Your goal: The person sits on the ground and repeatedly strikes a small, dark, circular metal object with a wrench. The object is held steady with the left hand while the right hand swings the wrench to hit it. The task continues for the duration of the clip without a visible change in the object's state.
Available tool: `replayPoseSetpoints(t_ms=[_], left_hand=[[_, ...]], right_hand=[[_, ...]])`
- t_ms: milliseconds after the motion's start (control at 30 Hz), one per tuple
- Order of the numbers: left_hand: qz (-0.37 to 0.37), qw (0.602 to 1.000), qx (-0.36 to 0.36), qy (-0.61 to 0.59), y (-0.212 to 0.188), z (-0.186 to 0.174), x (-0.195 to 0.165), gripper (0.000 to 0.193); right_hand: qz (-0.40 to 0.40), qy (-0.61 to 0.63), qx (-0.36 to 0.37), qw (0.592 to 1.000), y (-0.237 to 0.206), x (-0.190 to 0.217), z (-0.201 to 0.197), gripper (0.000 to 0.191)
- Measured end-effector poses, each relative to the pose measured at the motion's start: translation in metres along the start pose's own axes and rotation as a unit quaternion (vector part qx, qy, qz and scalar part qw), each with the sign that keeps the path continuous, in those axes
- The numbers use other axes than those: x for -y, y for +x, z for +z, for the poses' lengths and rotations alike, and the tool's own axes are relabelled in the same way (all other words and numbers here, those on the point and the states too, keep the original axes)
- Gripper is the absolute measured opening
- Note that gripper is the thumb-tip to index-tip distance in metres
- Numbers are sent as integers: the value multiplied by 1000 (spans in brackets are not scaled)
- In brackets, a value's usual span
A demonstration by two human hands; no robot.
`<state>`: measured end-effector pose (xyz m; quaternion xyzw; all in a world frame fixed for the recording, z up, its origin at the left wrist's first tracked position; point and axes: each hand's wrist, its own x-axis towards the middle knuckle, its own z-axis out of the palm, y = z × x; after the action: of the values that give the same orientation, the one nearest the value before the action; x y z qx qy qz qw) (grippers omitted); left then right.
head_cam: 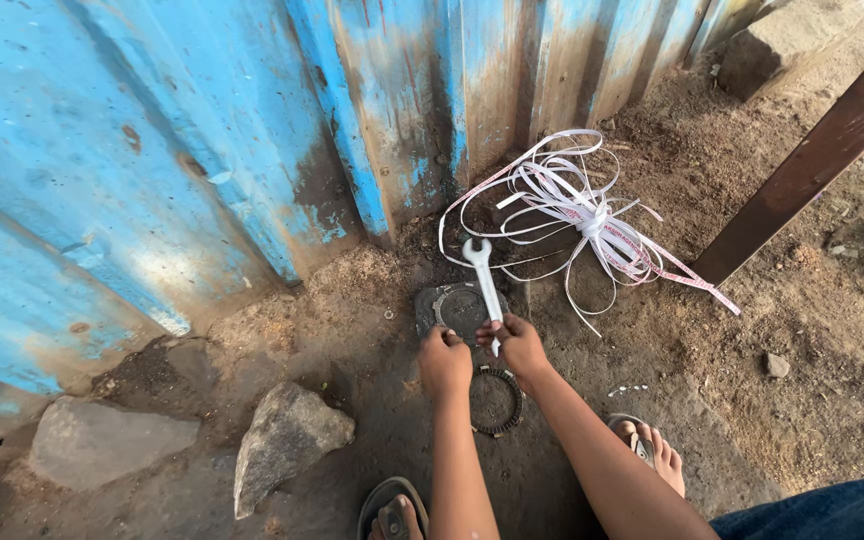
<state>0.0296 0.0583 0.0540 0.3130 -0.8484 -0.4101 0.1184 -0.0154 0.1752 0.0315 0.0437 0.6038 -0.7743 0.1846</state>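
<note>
Bare, sandy ground (pixel 772 420) fills the right and lower part of the frame, and a blue corrugated metal wall (pixel 202 150) with rust and worn paint takes the whole upper left. At the foot of this wall, in the lower left, lie two grey stones, a flat stone (pixel 102 440) and a pointed stone (pixel 287 435) just beside it.

Near the centre of the frame, the right hand (pixel 517 345) is closed around the lower end of a silver open-end wrench (pixel 483 280); the fingers wrap the handle, and the open head of the wrench points up toward the wall. The left hand (pixel 444 362) is just beside the right one, with the fingers curled in; I cannot tell if it holds something. Under the wrench, a dark round metal plate (pixel 452 305) lies flat on the ground, partly hidden by both hands. Just below the hands lies a dark toothed ring (pixel 497 400), also flat on the ground.

Up and to the right of the wrench there is a loose bundle of white plastic strapping (pixel 577 215), tied in the middle. A brown slanted beam (pixel 812 160) crosses the upper right corner. At the bottom edge two feet in sandals show, one foot (pixel 392 515) at the left arm and the other foot (pixel 652 450) at the right arm.
</note>
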Motion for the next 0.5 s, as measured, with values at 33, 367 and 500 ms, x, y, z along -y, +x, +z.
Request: replayPoseSetpoints(t_ms=[33, 367, 500], left_hand=[[23, 998, -12, 52, 4, -3, -1, 29], [163, 980, 11, 117, 48, 20, -10, 80], [145, 977, 58, 142, 51, 27, -6, 101]], right_hand=[[-11, 2, -20, 1000, 2, 0, -2, 23], [-34, -21, -70, 997, 24, 4, -46, 26], [-50, -3, -54, 997, 22, -5, -53, 29]])
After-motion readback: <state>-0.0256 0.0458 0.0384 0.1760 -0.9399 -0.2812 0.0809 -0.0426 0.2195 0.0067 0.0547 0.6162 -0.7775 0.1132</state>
